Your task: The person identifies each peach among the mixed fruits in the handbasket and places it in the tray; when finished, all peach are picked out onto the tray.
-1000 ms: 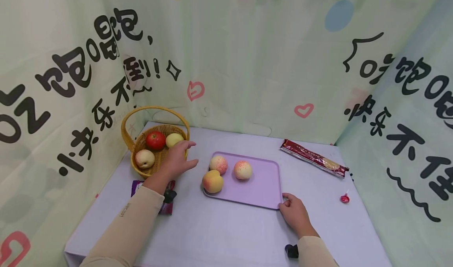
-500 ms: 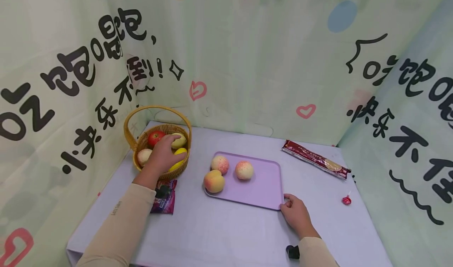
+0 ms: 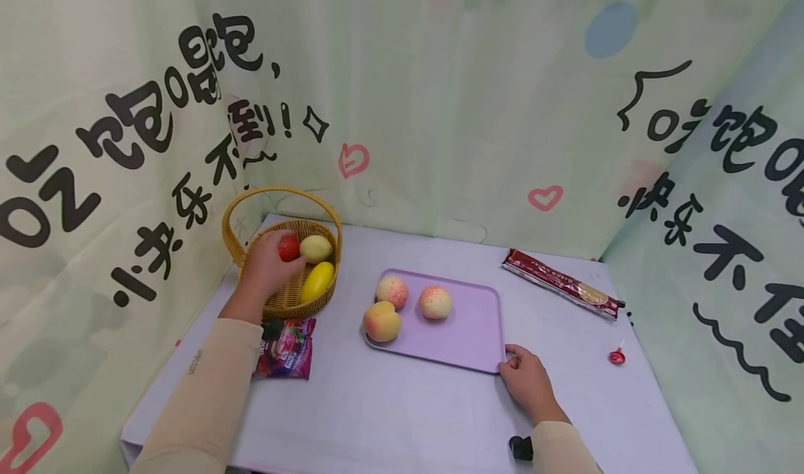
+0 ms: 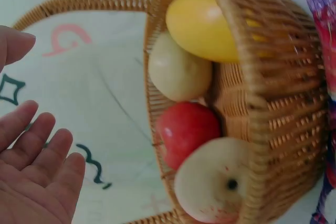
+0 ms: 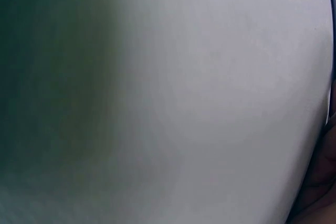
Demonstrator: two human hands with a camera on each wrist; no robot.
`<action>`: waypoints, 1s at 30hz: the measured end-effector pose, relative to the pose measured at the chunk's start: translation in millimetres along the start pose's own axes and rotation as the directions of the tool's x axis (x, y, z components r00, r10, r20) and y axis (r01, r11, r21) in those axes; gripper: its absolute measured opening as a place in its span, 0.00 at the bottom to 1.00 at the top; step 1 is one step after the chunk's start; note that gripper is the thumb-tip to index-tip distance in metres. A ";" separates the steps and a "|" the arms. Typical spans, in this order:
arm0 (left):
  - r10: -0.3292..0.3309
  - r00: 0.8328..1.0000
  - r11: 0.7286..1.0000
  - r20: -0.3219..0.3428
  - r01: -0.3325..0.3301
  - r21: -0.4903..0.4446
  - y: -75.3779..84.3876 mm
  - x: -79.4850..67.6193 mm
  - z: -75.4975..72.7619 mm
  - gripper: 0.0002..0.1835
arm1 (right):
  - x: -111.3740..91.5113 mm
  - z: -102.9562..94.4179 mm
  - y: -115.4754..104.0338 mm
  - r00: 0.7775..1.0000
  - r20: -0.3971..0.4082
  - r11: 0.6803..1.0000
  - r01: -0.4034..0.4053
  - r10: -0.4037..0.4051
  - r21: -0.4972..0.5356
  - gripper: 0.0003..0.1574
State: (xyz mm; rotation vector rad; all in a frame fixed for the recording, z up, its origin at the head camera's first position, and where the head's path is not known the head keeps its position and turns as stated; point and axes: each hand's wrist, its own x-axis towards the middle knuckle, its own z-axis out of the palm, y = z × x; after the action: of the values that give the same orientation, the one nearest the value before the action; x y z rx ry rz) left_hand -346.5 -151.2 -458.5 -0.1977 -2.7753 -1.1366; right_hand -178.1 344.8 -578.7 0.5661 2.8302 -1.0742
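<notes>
My left hand hovers over the left side of the wicker basket, its fingers apart and nothing held. The basket holds a red round fruit, a pale yellow-green fruit and a yellow oval fruit. A pale peach, hidden behind the hand in the head view, shows in the left wrist view. At the near right corner of the lilac tray, my right hand pinches the rim. Three peaches sit by the tray's left side: a yellow-orange one and two speckled ones.
A purple-red snack packet lies in front of the basket. Right of the tray are a long dark-red snack pack and a small red lollipop. Printed curtains enclose the table. The right wrist view is mostly blurred.
My left hand has moved leftward across the basket, uncovering the yellow oval fruit and more of the snack packet, while covering the pale peach. My right hand keeps its hold on the tray.
</notes>
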 end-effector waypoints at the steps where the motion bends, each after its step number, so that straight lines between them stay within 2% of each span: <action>1: -0.007 1.000 1.000 -0.002 0.007 -0.003 -2.1 0.4 -0.7 0.35 | 0.1 -0.1 0.1 1.000 0.001 1.000 -0.003 0.003 -0.002 0.31; 12: -0.087 0.996 0.996 0.034 0.087 0.015 -22.6 6.8 -6.7 0.38 | 2.4 -0.5 0.9 1.000 0.013 1.000 -0.001 0.001 -0.003 0.32; 22: -0.124 0.991 0.991 0.040 0.122 0.047 -28.3 12.9 -6.4 0.40 | 2.4 -0.1 0.4 1.000 0.015 1.000 -0.017 0.017 0.003 0.32; 30: -0.169 0.982 0.979 0.079 0.158 0.130 -38.3 15.8 -3.9 0.36 | 3.0 0.8 2.6 1.000 0.014 1.000 -0.011 0.011 0.004 0.32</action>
State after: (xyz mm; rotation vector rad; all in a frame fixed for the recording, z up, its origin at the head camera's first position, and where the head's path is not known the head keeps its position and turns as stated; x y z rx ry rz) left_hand -368.4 -179.9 -479.2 -0.0070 -2.9773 -1.0088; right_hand -180.0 347.0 -581.4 0.5707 2.8104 -1.0778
